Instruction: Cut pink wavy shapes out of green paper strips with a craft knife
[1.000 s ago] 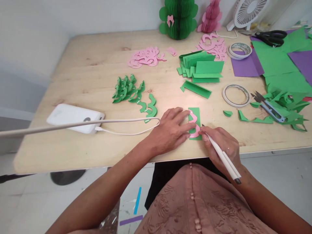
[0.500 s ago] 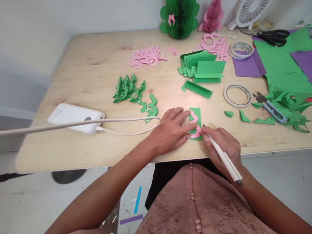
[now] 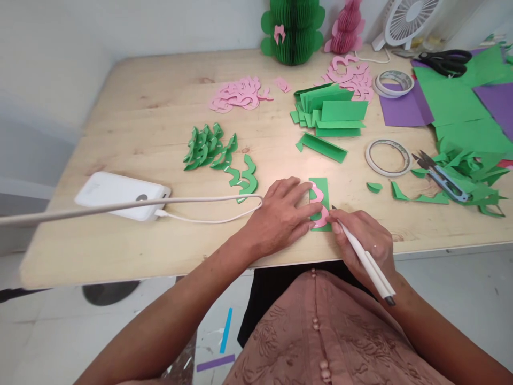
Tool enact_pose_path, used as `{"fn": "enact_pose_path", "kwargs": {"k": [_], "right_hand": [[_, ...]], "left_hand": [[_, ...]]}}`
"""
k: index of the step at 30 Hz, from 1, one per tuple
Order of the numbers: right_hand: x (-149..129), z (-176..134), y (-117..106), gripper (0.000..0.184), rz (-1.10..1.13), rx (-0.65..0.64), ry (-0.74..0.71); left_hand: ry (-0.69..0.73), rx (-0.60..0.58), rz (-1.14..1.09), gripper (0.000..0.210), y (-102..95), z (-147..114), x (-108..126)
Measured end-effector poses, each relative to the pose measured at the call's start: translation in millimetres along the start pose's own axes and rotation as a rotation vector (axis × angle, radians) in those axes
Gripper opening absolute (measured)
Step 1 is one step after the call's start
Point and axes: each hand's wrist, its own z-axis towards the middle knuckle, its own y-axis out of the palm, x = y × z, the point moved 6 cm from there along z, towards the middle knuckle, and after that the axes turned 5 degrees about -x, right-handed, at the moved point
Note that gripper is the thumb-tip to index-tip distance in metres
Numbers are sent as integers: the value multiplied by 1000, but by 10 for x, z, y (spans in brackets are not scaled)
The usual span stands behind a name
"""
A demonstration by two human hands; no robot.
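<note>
My left hand lies flat with fingers spread, pressing a pink scalloped paper cutout onto a small green paper rectangle near the table's front edge. Part of the cutout is hidden under the fingers. In my right hand is a white pen, gripped near its dark tip, which points at the right edge of the green paper. Left of my left hand sit green scalloped cutouts and a bunch of folded ones. Beyond the hands lies a folded green strip.
A white power bank with a cable lies at left. Pink cutouts and folded green papers are farther back. At right are a tape roll, thread snips, green scraps and black scissors.
The whole view has shifted slightly to the left. Both hands, the pen and the pink cutout keep nearly the same places relative to one another.
</note>
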Motion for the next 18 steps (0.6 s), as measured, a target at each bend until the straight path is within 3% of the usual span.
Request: {"fn": "enact_pose_path", "kwargs": {"k": [10,18], "right_hand": [[128,11,-110,17,243,8,224],[227,-72,-64,7,201,10,446]], "left_hand": [[-1,-1,-17,28,22,-15,-8],[-10,-4,-18,27,16,-12,-9]]}}
